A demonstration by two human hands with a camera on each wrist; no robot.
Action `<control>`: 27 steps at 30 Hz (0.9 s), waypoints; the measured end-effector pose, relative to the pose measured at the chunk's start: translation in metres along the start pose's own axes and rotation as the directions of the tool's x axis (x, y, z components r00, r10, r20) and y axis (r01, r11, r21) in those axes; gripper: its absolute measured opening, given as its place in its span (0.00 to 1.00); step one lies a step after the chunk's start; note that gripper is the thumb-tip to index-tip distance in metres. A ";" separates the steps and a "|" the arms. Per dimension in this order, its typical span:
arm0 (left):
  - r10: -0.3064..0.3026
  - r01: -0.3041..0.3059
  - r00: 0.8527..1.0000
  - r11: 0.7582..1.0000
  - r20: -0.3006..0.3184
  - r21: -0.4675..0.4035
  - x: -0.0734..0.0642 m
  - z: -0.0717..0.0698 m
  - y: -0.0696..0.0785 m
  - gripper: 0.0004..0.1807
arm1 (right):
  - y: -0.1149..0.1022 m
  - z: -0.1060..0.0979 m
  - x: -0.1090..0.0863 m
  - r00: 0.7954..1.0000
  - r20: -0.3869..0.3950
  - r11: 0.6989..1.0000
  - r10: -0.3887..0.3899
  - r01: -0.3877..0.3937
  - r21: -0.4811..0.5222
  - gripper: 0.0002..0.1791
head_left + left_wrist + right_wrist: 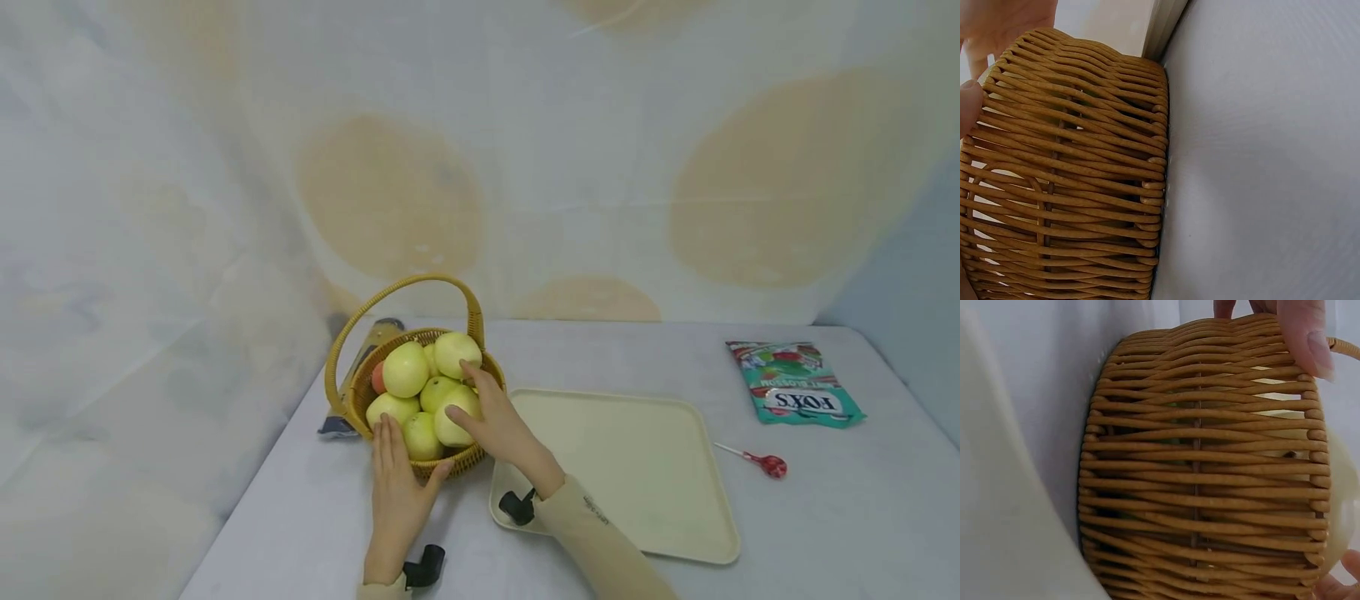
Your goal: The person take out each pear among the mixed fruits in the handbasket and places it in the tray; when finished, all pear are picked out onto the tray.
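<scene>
Several yellow-green apples [406, 369] fill the woven wicker basket [468, 460], which stands upright just ahead of the left hand [396, 492] and right hand [506, 425]. The left fingers lie extended on the fruit nearest them, thumb at the rim; the right hand is spread wide over the apples on its side, though whether it squeezes any I cannot tell. Loaded, the basket should be weighty, its weave stiff but slightly springy; the apples look firm, smooth and easily bruised. Its arched handle [408, 282] seems the surest hold, spanning obliquely from left of the left fingertips to beyond the right ones; the roundish body shows no clear long axis.
</scene>
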State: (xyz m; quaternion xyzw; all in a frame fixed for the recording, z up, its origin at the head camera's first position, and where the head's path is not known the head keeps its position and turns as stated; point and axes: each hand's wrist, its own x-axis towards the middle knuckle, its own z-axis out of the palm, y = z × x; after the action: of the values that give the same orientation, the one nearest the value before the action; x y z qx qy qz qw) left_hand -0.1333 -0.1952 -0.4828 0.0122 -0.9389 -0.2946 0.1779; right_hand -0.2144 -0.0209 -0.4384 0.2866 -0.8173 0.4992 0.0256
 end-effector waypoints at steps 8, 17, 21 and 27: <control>0.033 -0.033 0.999 0.999 -0.033 0.006 0.000 0.001 0.002 0.60 | 0.002 0.007 0.010 0.998 -0.052 0.998 0.041 -0.044 -0.041 0.41; 0.036 -0.036 0.999 0.999 -0.031 0.005 -0.001 0.001 0.000 0.59 | 0.001 0.017 0.012 0.997 -0.069 0.998 0.037 -0.040 -0.044 0.41; 0.033 -0.032 0.999 0.999 -0.029 0.008 -0.002 0.001 0.000 0.59 | 0.004 0.018 0.009 0.997 -0.077 0.999 -0.015 0.012 -0.045 0.42; 0.046 -0.045 0.998 0.999 -0.041 0.015 -0.002 0.001 -0.001 0.59 | 0.004 0.019 0.008 0.996 -0.082 1.000 -0.021 0.019 -0.024 0.47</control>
State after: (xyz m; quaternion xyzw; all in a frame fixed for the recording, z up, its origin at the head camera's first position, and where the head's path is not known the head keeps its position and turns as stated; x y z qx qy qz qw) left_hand -0.1321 -0.1952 -0.4845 -0.0018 -0.9370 -0.2835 0.2038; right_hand -0.2181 -0.0388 -0.4489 0.2737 -0.8184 0.5007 0.0678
